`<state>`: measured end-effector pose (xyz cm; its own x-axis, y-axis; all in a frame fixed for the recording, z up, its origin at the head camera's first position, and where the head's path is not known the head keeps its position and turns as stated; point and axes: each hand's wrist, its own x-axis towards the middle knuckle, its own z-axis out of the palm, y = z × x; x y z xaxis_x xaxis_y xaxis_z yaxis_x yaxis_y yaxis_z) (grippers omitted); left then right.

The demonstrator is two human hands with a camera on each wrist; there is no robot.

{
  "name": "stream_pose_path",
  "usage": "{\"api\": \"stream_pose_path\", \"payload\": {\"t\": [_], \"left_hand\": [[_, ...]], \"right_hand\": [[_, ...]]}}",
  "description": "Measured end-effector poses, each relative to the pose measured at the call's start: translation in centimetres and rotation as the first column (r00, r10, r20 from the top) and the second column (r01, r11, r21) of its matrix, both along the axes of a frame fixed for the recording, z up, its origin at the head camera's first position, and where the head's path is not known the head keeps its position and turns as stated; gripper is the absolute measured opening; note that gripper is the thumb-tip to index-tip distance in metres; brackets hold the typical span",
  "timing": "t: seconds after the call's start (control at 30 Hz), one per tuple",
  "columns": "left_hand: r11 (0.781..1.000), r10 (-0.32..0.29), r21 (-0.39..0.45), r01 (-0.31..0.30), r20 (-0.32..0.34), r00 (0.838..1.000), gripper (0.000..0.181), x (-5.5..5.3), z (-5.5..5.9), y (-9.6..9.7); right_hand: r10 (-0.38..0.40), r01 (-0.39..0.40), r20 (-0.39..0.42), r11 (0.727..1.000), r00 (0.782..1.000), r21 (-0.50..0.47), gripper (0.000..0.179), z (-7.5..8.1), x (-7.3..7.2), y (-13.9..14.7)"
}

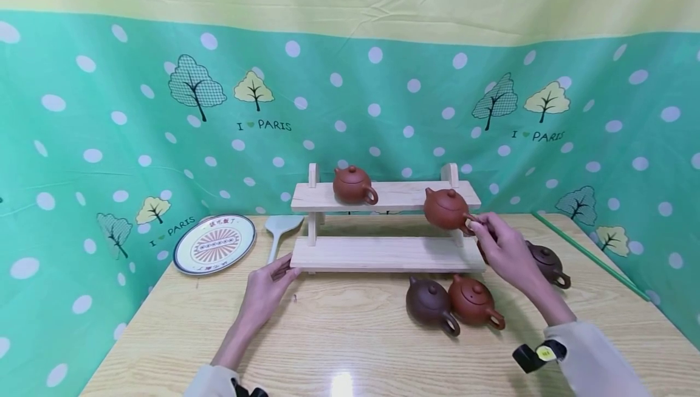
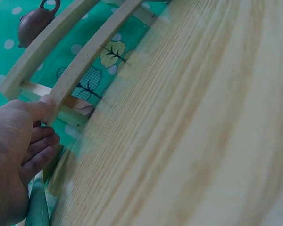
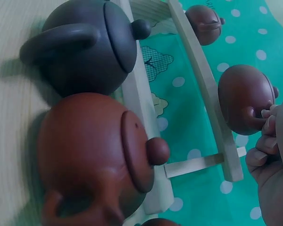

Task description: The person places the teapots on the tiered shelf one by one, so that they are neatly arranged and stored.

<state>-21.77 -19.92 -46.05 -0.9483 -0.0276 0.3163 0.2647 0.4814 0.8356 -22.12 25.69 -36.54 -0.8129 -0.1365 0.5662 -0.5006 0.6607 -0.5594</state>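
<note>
My right hand [image 1: 507, 251] pinches the handle of a reddish-brown teapot [image 1: 445, 209] at the right end of the wooden rack's upper shelf [image 1: 404, 195]. In the right wrist view this teapot [image 3: 245, 100] is beside the upper board; whether it touches the wood I cannot tell. My left hand [image 1: 264, 290] holds the left end of the lower shelf [image 1: 383, 253], its thumb on the board in the left wrist view. Another reddish-brown teapot [image 1: 352, 185] stands on the upper shelf, left of the middle.
Before the rack stand a dark teapot [image 1: 429, 301] and a reddish one [image 1: 474, 301], side by side. Behind my right forearm sits another dark teapot [image 1: 547, 263], with one more partly hidden. A plate [image 1: 215, 244] and pale spatula [image 1: 284, 224] lie left, a green stick [image 1: 590, 256] right.
</note>
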Motion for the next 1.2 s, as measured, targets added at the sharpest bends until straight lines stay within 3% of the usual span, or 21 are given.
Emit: {"api": "stream_pose_path", "payload": {"t": [0.5,0.7,1.2], "left_hand": [[1.000,-0.004,0.003,0.004,-0.015,1.000,0.046,0.0,-0.1,-0.1],[1.000,-0.007,0.005,0.007,-0.027,1.000,0.046,0.0,-0.2,-0.1],[1.000,-0.003,0.011,0.003,-0.009,1.000,0.047,0.0,-0.1,-0.1]], "right_hand": [[0.011,-0.011,0.003,1.000,1.000,-0.019,0.012,0.7,-1.7,-1.6],[0.020,-0.018,0.045,0.999,0.999,-0.026,0.015,0.9,-2.3,-2.4],[0.084,-0.083,0.029,0.996,0.996,-0.043,0.015,1.3,-4.5,-4.6]]}}
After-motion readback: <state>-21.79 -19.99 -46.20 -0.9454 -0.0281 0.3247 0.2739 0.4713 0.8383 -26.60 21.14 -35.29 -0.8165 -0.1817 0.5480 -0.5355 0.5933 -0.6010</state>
